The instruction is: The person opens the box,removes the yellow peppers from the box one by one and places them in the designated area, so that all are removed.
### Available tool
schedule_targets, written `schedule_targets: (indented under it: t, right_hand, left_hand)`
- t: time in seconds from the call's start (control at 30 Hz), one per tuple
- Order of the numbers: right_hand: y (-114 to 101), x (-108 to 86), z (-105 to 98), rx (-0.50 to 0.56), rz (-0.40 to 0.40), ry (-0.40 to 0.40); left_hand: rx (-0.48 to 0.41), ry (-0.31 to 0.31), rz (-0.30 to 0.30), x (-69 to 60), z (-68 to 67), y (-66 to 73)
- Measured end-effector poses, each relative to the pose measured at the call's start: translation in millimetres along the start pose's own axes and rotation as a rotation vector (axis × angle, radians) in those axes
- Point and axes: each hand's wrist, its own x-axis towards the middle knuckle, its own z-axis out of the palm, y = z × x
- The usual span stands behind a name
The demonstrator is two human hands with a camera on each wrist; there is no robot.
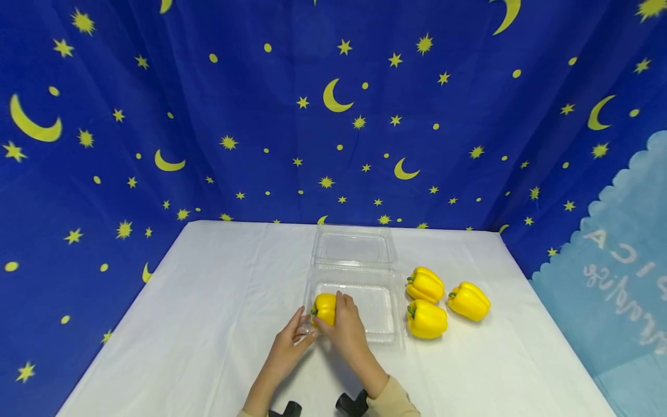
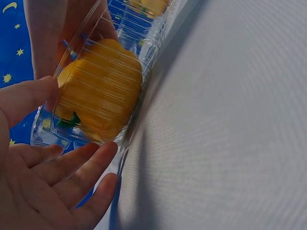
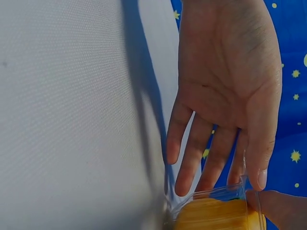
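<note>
A yellow bell pepper [image 1: 325, 307] with a green stem sits at the left end of a clear plastic clamshell container [image 1: 383, 304], whose lid lies folded back. My right hand [image 1: 348, 329] reaches over the near wall and grips the pepper between thumb and fingers. At the container's near left corner, my left hand [image 1: 283, 350] holds the wall, its thumb at the rim and its fingers against the outside. Through the ribbed plastic in the left wrist view, the pepper [image 2: 103, 91] shows close to that wall. Part of the right hand is hidden behind it there.
Three more yellow bell peppers, one at the back [image 1: 425, 284], one in front [image 1: 427, 319] and one farther right [image 1: 469, 301], lie right of the container. A white cloth [image 1: 224, 289] covers the table. Behind hangs a blue curtain [image 1: 281, 127] with moons and stars.
</note>
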Motion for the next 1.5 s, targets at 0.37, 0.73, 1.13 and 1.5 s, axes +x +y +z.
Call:
schedule_targets:
  t: [0.37,0.73,1.13,1.5]
  right_hand:
    - [-0.1,0.1,6.3,-0.087,0.004,0.046]
    - [1.8,2.8,8.1,-0.081,0.054,0.058]
    - [4.0,2.0,5.8,-0.062,0.022,0.06]
    - [3.9,0.9,9.1,-0.085,0.031,0.095]
  left_hand:
    - [0.002,0.002,0.007,-0.6,0.3,0.4]
    - [-0.019,-0.008,0.012,-0.6,-0.7,3.1]
    - [-0.007,-0.009,0.007,0.7,0.4,1.6]
    - [0.014,-0.01,-0.02,0.8,0.0,0.5]
